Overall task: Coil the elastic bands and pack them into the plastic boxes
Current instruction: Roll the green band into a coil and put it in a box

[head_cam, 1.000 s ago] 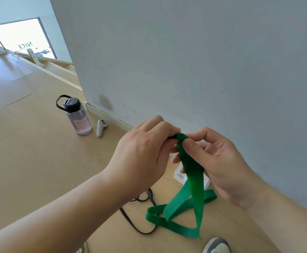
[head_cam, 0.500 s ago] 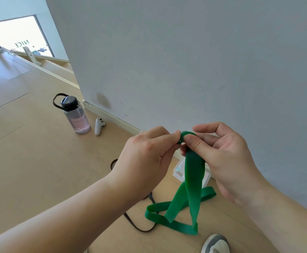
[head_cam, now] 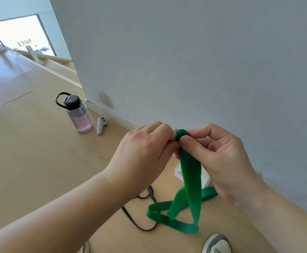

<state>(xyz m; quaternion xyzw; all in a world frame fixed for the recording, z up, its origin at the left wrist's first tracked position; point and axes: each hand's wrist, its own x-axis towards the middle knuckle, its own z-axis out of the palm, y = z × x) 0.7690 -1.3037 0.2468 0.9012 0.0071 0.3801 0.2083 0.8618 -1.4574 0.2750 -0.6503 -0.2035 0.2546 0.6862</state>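
By the wall at left stand a bottle (head_cam: 77, 115) and a controller (head_cam: 101, 125). At centre our left hand (head_cam: 145, 152), fingers curled, pinches the first small turn of the green band (head_cam: 191, 179). Our right hand (head_cam: 222, 157) nips the same turn between thumb and forefinger. Most of the band hangs loose to the floor, so we judge coiling barely begun, with the box (head_cam: 205, 177) below it yet to be packed.

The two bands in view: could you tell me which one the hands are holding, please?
The green band, its top end pinched between the left hand and right hand; the thin black band lies untouched on the floor.
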